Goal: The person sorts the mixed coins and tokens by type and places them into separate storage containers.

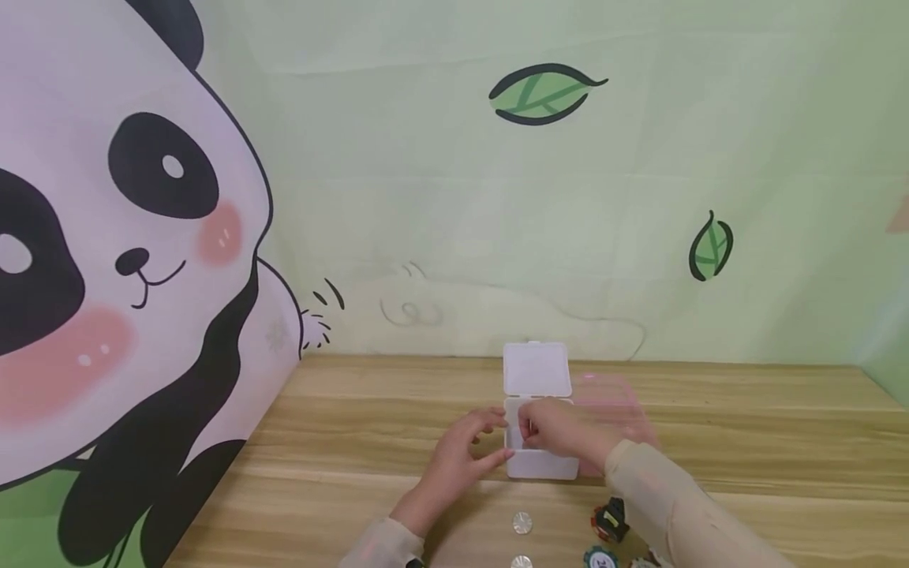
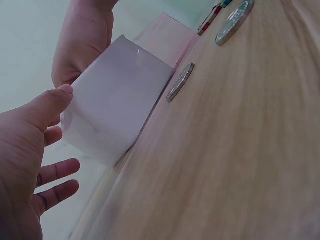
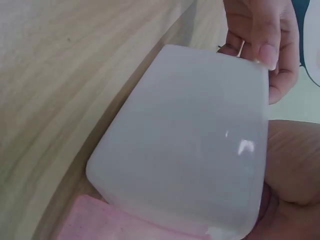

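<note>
One white box (image 1: 543, 465) meets my loosely spread left hand (image 1: 458, 455) at nine o'clock; my right hand (image 1: 561, 428) dips in from four, whether holding anything I cannot tell.

Both wrist views near box (image 2: 117, 97)

we wear long, pale beige cloth sleeves (image 1: 685, 509), faintly pink-tinged near the cuffs (image 1: 620, 459), and a small black object (image 1: 415, 563) shows at the left one.
</note>
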### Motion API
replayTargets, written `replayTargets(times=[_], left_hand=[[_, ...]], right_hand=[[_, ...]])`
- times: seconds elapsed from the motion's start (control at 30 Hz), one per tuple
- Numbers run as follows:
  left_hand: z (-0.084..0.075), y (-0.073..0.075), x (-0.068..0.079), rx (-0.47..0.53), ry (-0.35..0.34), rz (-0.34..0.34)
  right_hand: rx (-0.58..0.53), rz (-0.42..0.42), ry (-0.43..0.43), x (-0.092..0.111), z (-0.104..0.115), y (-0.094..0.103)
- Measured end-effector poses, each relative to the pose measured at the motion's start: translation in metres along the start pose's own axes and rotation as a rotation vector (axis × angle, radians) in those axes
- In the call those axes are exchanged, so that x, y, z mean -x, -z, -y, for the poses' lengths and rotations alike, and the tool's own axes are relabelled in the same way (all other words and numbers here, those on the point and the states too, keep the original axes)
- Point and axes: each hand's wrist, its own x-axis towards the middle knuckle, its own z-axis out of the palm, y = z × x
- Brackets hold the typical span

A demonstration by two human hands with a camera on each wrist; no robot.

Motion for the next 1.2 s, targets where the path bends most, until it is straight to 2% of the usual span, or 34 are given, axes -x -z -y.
replayTargets(times=[0.2,0.43,0.97,1.2], left_hand=[[-0.0014,-0.0006,0.0002,-0.007,-0.002,0.0],[-0.0021,-0.0012,-0.0004,-0.003,0.001,0.001],[-0.0039,-0.0004,-0.0004,-0.001,0.01,-0.01],[-0.0038,-0.0011,0.0001,0.007,0.008,-0.021]], right_hand=[[0.034,0.046,-0.043,-0.0026,-0.0011,-0.0002],[0.065,0.024,-0.011,0.0004,-0.0031,0.0006],[0.113,0.034,-0.065,-0.0018,-0.0019,0.0025],[0.081,0.014,-0.054,0.0012,-0.0011,0.0045]])
